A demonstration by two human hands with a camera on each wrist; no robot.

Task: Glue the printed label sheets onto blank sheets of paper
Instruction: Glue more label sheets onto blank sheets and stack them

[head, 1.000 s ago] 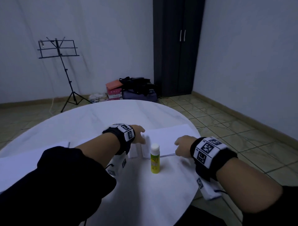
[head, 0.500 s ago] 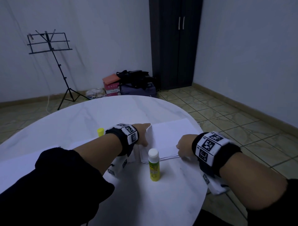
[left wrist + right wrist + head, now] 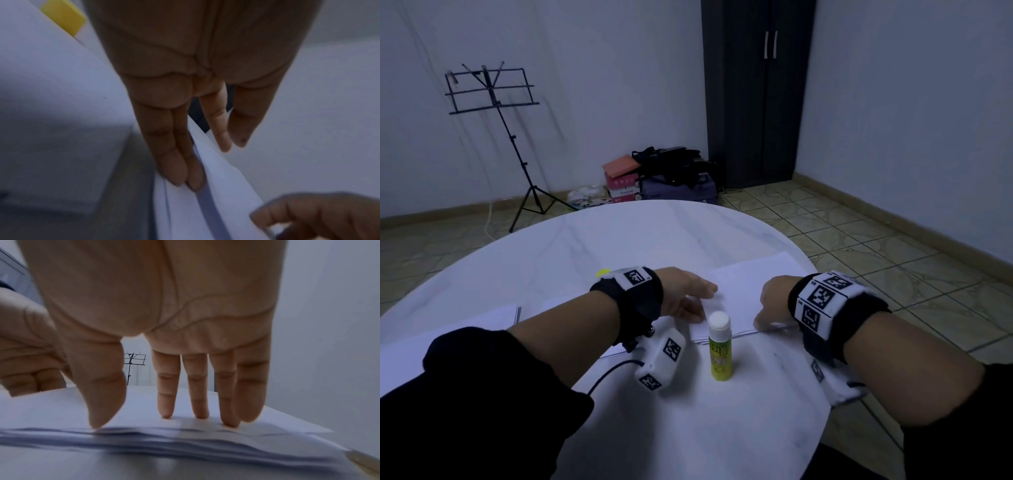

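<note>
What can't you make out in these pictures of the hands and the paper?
- Print on the paper stack: head view too dim, wrist views blurred.
- Yellow thing behind the left hand: mostly hidden by the wristband.
- Right hand fingers: hidden by its own back in the head view.
- Glue stick label: too small.

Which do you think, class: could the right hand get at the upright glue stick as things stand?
Probably yes. The glue stick stands upright on the table between both hands, just left of the right hand, whose straight fingers rest on the paper stack; nothing stands between them.
</note>
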